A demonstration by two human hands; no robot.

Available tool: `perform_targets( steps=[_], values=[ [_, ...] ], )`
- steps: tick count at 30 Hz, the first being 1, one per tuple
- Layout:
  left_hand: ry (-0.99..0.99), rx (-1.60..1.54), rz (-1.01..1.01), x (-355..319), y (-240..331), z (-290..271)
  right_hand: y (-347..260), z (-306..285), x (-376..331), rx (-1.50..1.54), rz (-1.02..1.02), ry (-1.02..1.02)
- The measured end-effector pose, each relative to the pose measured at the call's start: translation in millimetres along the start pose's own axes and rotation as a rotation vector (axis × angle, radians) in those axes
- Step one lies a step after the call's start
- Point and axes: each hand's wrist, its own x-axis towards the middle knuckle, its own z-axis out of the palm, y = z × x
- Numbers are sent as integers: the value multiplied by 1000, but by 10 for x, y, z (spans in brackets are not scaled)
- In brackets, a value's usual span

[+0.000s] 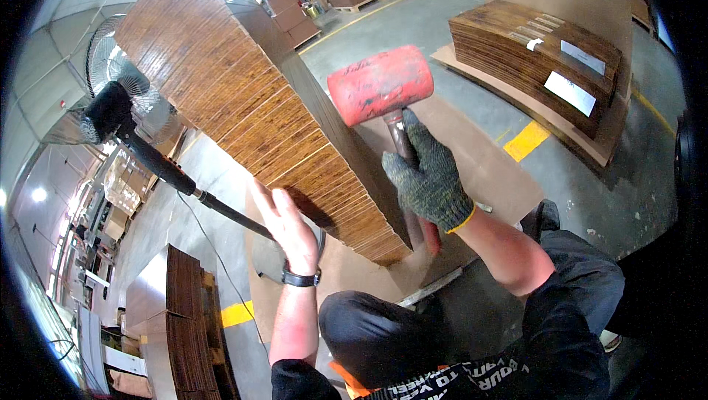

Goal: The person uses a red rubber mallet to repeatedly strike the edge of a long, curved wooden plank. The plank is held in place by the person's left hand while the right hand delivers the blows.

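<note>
A tall stack of brown wood-grain boards (243, 97) stands in front of me, its layered edges facing left and toward me. My left hand (290, 229), bare and with a dark wristband, is open with its fingers stretched out along the left side of the stack near its near end. In a dark knitted glove with a yellow cuff, my right hand (434, 182) is wrapped around the handle of a mallet. The mallet's scuffed red head (380, 85) is raised just right of the stack, and the handle's red end points down toward my knees.
Brown cardboard (479, 149) lies beneath the stack. A black pedestal fan (110, 108) rises at the left, its cord on the floor. Another board stack (531, 53) with white papers rests at the far right. More boards (173, 311) stand at the lower left.
</note>
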Motion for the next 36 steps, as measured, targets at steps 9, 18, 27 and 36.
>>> perform_targets(
  steps=[9, 18, 27, 36],
  values=[
    [66, -137, 80, 714, 299, 90, -251, -5, 173, 91, 32, -66],
    [65, -179, 66, 703, 285, 106, -214, -52, 195, 1, 25, -81],
    [73, -99, 100, 681, 318, 122, -191, -55, 113, 23, 32, -130],
    [81, -71, 119, 695, 258, 86, -201, 35, 27, 90, 26, -98]
  ],
)
